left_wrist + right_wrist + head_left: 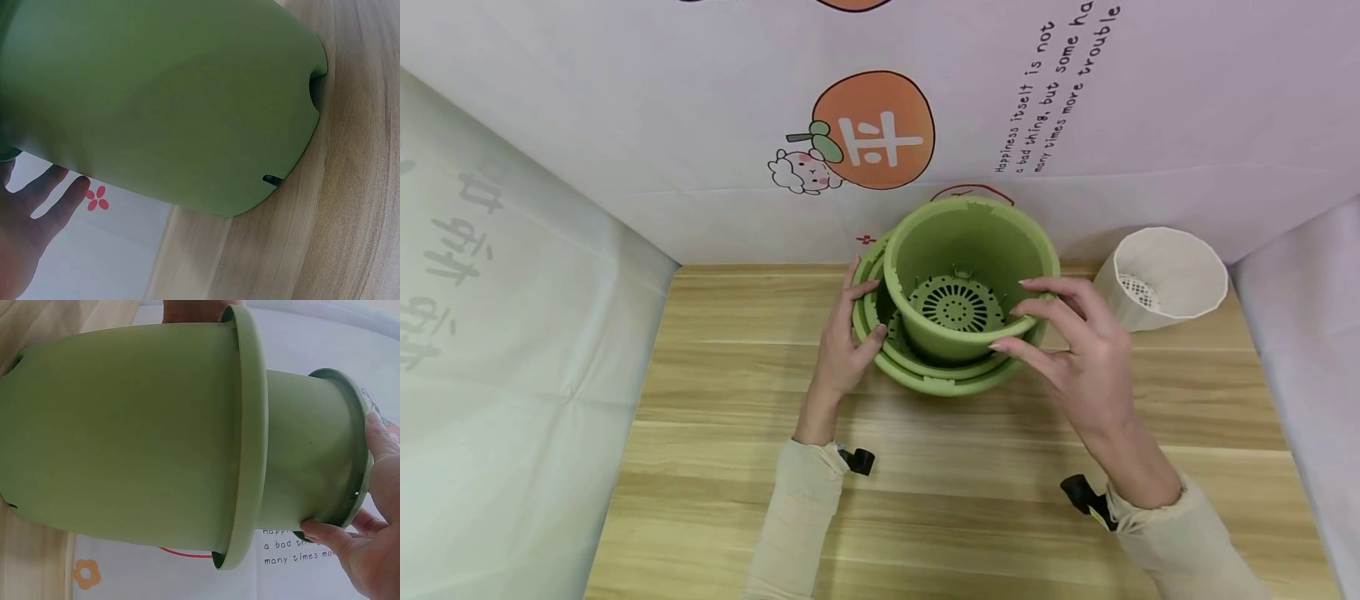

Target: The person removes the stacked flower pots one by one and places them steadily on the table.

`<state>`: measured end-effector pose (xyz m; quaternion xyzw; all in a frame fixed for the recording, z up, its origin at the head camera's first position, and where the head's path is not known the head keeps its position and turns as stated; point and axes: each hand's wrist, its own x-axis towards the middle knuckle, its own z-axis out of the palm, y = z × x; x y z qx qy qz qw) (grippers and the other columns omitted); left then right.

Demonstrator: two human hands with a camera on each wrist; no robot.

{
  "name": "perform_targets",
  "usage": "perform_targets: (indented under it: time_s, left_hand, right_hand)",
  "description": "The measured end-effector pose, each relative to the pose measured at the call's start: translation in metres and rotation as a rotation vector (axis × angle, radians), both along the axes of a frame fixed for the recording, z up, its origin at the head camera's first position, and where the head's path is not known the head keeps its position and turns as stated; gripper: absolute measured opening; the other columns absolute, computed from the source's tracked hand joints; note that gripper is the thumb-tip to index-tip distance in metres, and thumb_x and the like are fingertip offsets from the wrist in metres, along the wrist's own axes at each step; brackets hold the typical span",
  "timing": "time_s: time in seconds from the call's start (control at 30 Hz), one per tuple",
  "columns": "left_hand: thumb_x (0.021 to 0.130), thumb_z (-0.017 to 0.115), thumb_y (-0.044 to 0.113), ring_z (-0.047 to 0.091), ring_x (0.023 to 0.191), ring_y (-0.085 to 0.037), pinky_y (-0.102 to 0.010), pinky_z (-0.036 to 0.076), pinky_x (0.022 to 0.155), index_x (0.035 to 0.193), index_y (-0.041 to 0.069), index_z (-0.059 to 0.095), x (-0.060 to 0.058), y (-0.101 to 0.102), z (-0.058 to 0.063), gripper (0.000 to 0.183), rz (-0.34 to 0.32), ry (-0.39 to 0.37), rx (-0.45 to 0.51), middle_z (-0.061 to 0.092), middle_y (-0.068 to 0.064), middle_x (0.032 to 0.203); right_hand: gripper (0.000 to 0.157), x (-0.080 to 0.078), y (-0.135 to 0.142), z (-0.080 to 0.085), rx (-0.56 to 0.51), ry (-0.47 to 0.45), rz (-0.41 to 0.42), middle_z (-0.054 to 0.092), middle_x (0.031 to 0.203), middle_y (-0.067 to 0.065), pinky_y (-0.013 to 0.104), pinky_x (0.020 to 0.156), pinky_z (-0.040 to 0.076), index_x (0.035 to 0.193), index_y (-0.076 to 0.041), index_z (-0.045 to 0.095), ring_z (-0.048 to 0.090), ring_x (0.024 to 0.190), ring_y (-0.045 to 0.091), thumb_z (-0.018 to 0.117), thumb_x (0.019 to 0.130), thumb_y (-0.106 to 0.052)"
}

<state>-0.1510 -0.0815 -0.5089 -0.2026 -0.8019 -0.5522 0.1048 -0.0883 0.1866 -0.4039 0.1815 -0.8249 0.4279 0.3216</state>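
A small green plastic flowerpot (966,242) with a slotted bottom sits raised and off-centre in a nested stack of larger green pots. My right hand (1093,367) pinches its near right rim, thumb outside and fingertips over the inside. In the right wrist view, the small pot (306,450) sticks partway out of the large outer pot (137,437). My left hand (841,342) holds the left rim of the outer pot (940,385), with thumb and a finger over the edge. The outer pot's foot (250,162) stands on the wood, with notches cut in it.
To the right of the stack, a white pot (1183,271) with a perforated bottom leans on the wooden table (955,500). A printed cloth (700,167) forms the wall close behind the pots, and pale cloth sides (535,350) border the table.
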Motion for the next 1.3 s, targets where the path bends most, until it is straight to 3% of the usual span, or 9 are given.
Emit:
perform_targets:
  time_s: [0.23, 0.47, 0.57, 0.93, 1.1, 1.2, 1.3]
  left_hand:
    - [0.084, 0.056, 0.036, 0.027, 0.147, -0.023, -0.047, 0.033, 0.115, 0.140, 0.013, 0.049, 0.001, -0.001, 0.001, 0.061, 0.002, -0.022, -0.004, 0.019, -0.004, 0.165]
    - [0.082, 0.056, 0.016, 0.028, 0.145, -0.039, -0.055, 0.031, 0.114, 0.134, -0.006, 0.048, 0.015, 0.005, 0.044, 0.058, -0.017, -0.044, 0.032, 0.022, -0.027, 0.160]
    - [0.082, 0.056, 0.018, 0.029, 0.145, -0.040, -0.056, 0.035, 0.112, 0.134, -0.006, 0.048, 0.016, 0.004, 0.046, 0.058, -0.018, -0.045, 0.019, 0.023, -0.027, 0.159]
    - [0.090, 0.055, 0.043, 0.030, 0.144, -0.042, -0.058, 0.035, 0.111, 0.135, -0.006, 0.047, 0.014, 0.000, 0.048, 0.066, -0.043, -0.031, -0.012, 0.022, -0.026, 0.160]
    - [0.087, 0.056, 0.033, 0.030, 0.144, -0.042, -0.054, 0.037, 0.111, 0.135, -0.006, 0.048, 0.012, 0.001, 0.047, 0.062, -0.052, -0.041, -0.013, 0.022, -0.025, 0.160]
    - [0.082, 0.058, 0.022, 0.031, 0.143, -0.042, -0.053, 0.040, 0.109, 0.136, -0.004, 0.048, 0.008, 0.000, 0.035, 0.061, -0.049, -0.045, -0.011, 0.020, -0.021, 0.162]
    - [0.081, 0.059, 0.023, 0.030, 0.144, -0.040, -0.054, 0.041, 0.107, 0.138, 0.000, 0.047, 0.002, -0.002, 0.018, 0.062, -0.043, -0.032, -0.014, 0.019, -0.017, 0.163]
  right_hand:
    - [0.058, -0.001, -0.004, 0.010, -0.058, 0.046, -0.007, 0.067, 0.104, 0.025, 0.015, 0.089, 0.047, 0.083, 0.006, 0.071, 0.063, 0.095, 0.036, 0.075, 0.075, -0.051]
    - [0.058, -0.002, -0.006, 0.023, -0.065, 0.069, -0.027, 0.068, 0.099, 0.023, 0.019, 0.092, 0.049, 0.081, 0.005, 0.072, 0.065, 0.093, 0.035, 0.075, 0.073, -0.053]
    - [0.058, -0.003, -0.004, 0.025, -0.076, 0.077, -0.029, 0.069, 0.097, 0.022, 0.020, 0.091, 0.050, 0.080, 0.004, 0.072, 0.065, 0.091, 0.034, 0.075, 0.072, -0.053]
    - [0.058, -0.003, 0.002, 0.033, -0.122, 0.162, -0.037, 0.069, 0.093, 0.023, 0.015, 0.083, 0.049, 0.076, 0.004, 0.073, 0.064, 0.088, 0.026, 0.077, 0.070, -0.053]
    - [0.057, 0.001, 0.001, 0.038, -0.108, 0.179, -0.033, 0.069, 0.090, 0.023, 0.015, 0.083, 0.049, 0.075, 0.003, 0.073, 0.064, 0.086, 0.027, 0.077, 0.070, -0.053]
    - [0.057, 0.003, 0.000, 0.041, -0.117, 0.194, -0.036, 0.069, 0.088, 0.023, 0.016, 0.084, 0.050, 0.074, 0.003, 0.073, 0.064, 0.084, 0.026, 0.077, 0.069, -0.053]
    - [0.057, 0.004, 0.000, 0.044, -0.131, 0.214, -0.049, 0.069, 0.086, 0.022, 0.014, 0.083, 0.050, 0.073, 0.003, 0.073, 0.064, 0.082, 0.025, 0.078, 0.069, -0.053]
